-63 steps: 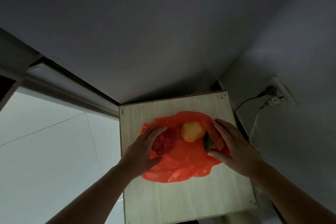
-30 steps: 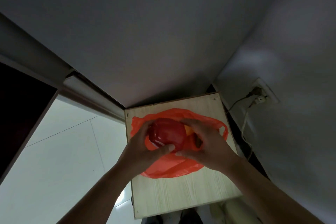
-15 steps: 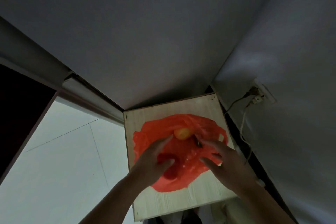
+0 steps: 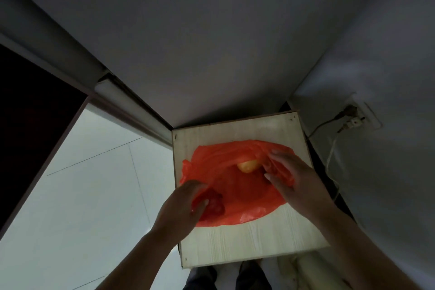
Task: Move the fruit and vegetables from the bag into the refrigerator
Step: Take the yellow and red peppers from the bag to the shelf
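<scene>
Well, the head view looks straight down on an orange-red plastic bag (image 4: 244, 198) that lies spread open on a pale wooden surface (image 4: 259, 242), covering most of its middle and far half. The bare near strip of wood shows its grain.

The left hand (image 4: 181, 207) is at the bag's near left edge, with fingers and thumb curled round a dark red fruit (image 4: 213, 205). I cannot tell whether any plastic lies between the palm and the fruit. The right hand (image 4: 294, 176) is at the bag's right side, well apart from the left. It has a fold of the plastic pinched between thumb and fingers, so that side is bunched up.

A yellow fruit (image 4: 247, 165) sits inside the bag towards the far side, just beside the right hand's fingertips and partly under a fold of plastic.

On the wall to the right is a white socket (image 4: 360, 120) with plugs in it, and a cable (image 4: 329, 160) hangs down between the wall and the surface. To the left are pale floor tiles (image 4: 82, 195), with a dark panel (image 4: 30, 113) beyond them. Below the near edge of the surface, the person's dark trouser legs (image 4: 204, 278) show.
</scene>
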